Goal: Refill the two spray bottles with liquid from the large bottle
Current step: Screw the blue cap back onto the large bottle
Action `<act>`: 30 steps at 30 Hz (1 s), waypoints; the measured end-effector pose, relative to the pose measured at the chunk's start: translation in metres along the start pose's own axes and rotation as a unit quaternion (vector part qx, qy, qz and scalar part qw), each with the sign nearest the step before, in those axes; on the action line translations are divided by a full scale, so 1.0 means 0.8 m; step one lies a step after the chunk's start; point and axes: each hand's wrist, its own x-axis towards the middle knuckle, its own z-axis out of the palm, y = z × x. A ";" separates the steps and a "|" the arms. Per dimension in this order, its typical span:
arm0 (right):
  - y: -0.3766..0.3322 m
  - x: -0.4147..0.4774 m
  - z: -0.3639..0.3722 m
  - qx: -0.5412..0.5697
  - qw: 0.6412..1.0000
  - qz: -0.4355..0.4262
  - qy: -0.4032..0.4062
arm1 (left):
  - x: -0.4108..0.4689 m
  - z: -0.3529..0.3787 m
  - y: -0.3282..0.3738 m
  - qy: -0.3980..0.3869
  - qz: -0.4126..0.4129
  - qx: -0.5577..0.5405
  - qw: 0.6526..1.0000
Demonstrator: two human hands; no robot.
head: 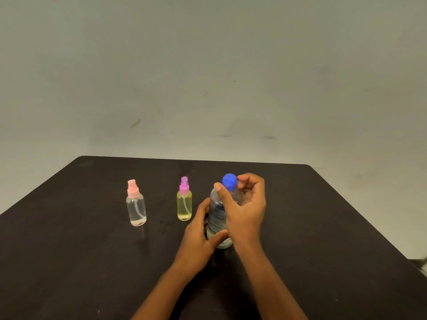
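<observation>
Blue-capped large bottle (216, 215): label blurred, unreadable.

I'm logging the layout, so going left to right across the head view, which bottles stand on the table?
Clear spray bottle → yellow spray bottle → large bottle
</observation>
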 end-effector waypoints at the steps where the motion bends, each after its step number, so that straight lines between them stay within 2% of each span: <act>1: 0.000 0.000 -0.001 -0.002 1.000 0.004 -0.006 | 0.000 0.000 0.000 0.000 0.000 -0.001 1.000; 8: 0.009 0.000 -0.008 0.017 0.996 -0.005 -0.088 | 0.001 0.000 -0.009 0.008 0.000 0.008 1.000; 20: 0.009 0.004 -0.004 -0.005 0.999 -0.029 -0.035 | 0.002 0.000 -0.006 0.008 -0.006 0.014 1.000; 30: 0.019 0.005 -0.009 -0.053 0.992 -0.071 -0.088 | 0.002 0.001 -0.005 0.002 -0.006 0.014 1.000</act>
